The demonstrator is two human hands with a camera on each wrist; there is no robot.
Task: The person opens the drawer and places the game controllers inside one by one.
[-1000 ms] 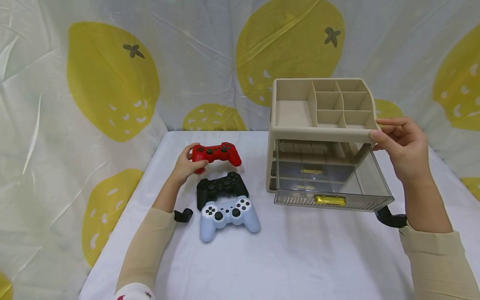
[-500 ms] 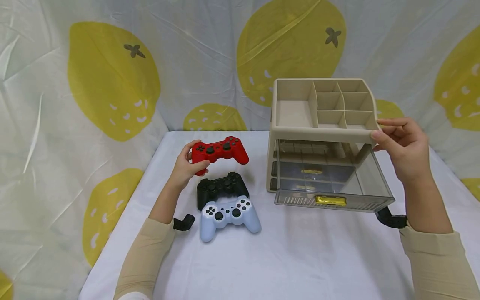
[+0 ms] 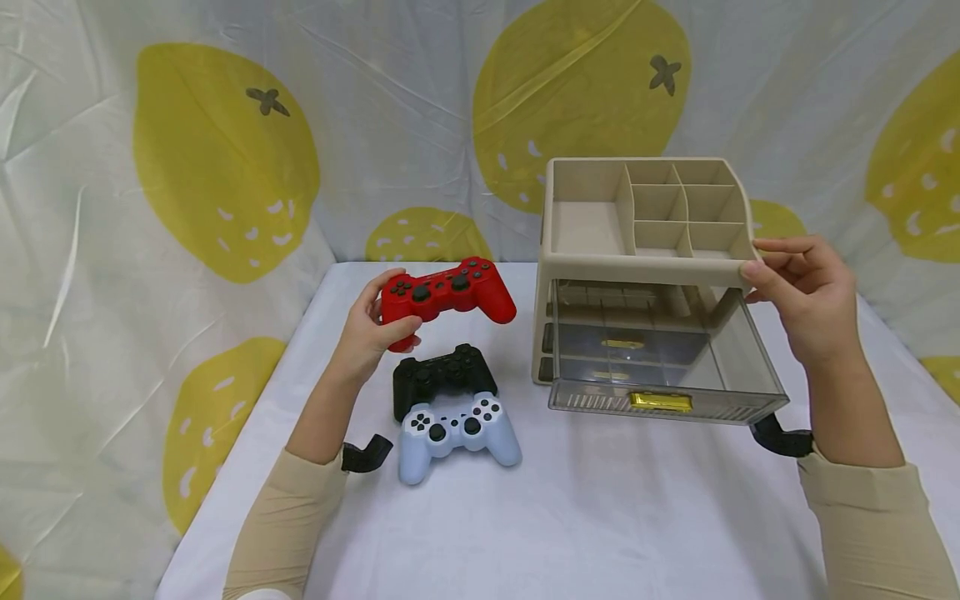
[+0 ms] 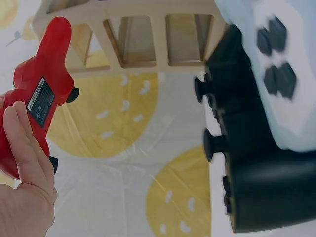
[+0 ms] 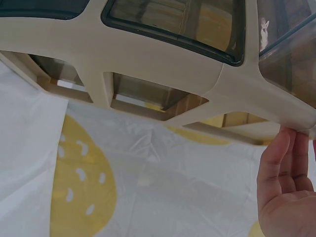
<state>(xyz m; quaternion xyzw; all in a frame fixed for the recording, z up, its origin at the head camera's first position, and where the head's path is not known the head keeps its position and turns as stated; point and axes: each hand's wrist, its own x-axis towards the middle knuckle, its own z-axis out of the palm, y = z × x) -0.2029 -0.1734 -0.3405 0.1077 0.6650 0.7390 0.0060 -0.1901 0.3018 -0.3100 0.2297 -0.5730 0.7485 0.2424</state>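
My left hand (image 3: 367, 333) grips a red game controller (image 3: 450, 293) by its left handle, thumb in front and fingers behind; its labelled underside shows in the left wrist view. Below it on the table a black game controller (image 3: 431, 377) lies partly under a light blue one (image 3: 459, 433). On the right, a beige desktop organizer (image 3: 652, 268) stands with its clear top drawer (image 3: 667, 398) pulled out. With thumb and fingers, my right hand (image 3: 806, 287) pinches the organizer's upper right front corner. The right wrist view shows the fingers (image 5: 276, 163) at that same edge.
Divided compartments (image 3: 660, 200) top the organizer, and lower drawers sit behind the pulled-out one. The drawer's gold handle (image 3: 660, 402) faces front. A lemon-print cloth (image 3: 405, 125) hangs behind and at the left of the white table (image 3: 600, 517). Black camera mounts (image 3: 367, 455) stick out at both wrists.
My left hand has raised the red controller and swung its free end up and to the right, toward the organizer. The right hand, the drawer and the other two controllers have stayed put.
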